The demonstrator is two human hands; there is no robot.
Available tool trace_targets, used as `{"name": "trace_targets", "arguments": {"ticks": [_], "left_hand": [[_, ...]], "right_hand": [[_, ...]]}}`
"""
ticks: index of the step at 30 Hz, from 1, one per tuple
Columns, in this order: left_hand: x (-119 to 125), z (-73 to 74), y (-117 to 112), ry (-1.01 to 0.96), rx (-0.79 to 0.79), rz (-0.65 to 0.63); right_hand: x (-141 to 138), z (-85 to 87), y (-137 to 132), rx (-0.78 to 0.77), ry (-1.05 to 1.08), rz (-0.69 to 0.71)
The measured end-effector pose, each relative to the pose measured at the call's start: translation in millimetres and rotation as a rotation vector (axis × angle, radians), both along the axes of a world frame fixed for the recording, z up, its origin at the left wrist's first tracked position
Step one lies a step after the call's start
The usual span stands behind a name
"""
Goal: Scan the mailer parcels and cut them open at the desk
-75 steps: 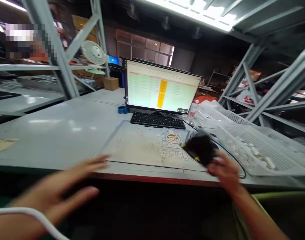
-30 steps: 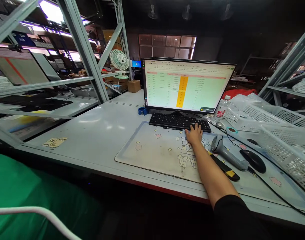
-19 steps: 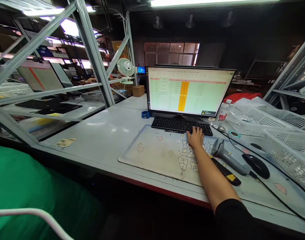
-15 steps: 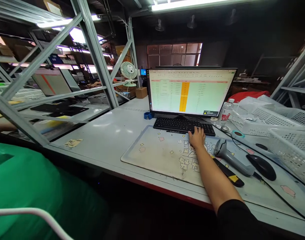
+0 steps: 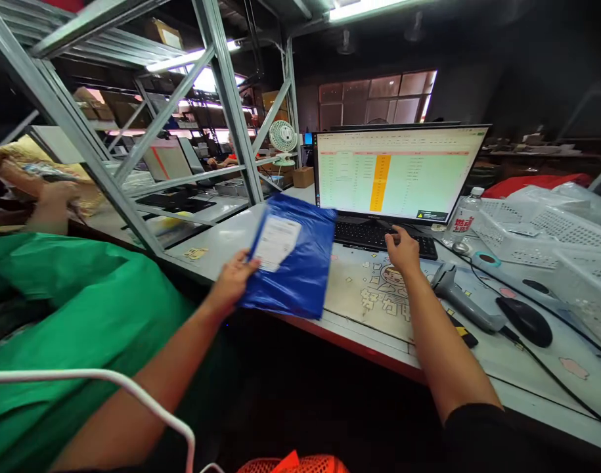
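Well, I have the left hand [image 5: 234,279] gripping a shiny blue plastic mailing bag [image 5: 307,266] by its left edge, thumb on top, at the near edge of the white desk [image 5: 216,242]. The labelled face is turned toward me; I can't tell whether the underside touches the desk. The right hand [image 5: 403,251] grips nothing: its fingers are loosely bent at the right part of a long black keyboard [image 5: 356,232], though I can't see whether a key is down.

To do this well, I'd want the bag taut, so no fold crosses its white paper label [image 5: 276,242], and the thumb off the print. The right fingers call for a light touch, and the bag's far right corner is best lifted clear of the keys.

As for writing, the label's print is too small to read, like the rows on the wide black-framed monitor [image 5: 418,184]. Outlined Chinese characters on the pale desk mat [image 5: 349,292] look like 努力, partly blocked by the forearm; the clear plastic bottle [image 5: 465,217] on the right bears red ones.
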State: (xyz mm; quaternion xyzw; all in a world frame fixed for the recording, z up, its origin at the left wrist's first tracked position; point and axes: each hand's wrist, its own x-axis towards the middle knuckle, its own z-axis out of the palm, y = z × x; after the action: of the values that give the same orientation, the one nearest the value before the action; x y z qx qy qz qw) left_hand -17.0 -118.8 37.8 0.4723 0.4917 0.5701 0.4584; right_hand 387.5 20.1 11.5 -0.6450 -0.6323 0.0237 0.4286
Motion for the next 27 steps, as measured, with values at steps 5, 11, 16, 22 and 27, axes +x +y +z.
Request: {"name": "trace_targets", "arguments": {"ticks": [5,11,16,22,27], "left_hand": [[71.6,-53.1,36.0,-0.116,-0.052,-0.299],[110.9,-97.6,48.8,-0.019,-0.048,-0.434],[102.7,-105.8,48.4,0.169,0.008,-0.389],[103.6,-107.5,47.4,0.246,0.053,-0.401],[103.9,-104.8,45.1,0.255,0.063,-0.406]], "right_hand": [[73.1,16.4,-70.6,-0.051,-0.202,-0.136],[130.6,-17.6,-127.5,-0.604,-0.514,-0.386],[115.1,-35.1,-122.3,-0.678,-0.634,-0.363],[102.2,18.4,-120.4,-0.608,-0.608,-0.355],[79.2,101.4,-150.8,-0.619,-0.209,-0.004]]}}
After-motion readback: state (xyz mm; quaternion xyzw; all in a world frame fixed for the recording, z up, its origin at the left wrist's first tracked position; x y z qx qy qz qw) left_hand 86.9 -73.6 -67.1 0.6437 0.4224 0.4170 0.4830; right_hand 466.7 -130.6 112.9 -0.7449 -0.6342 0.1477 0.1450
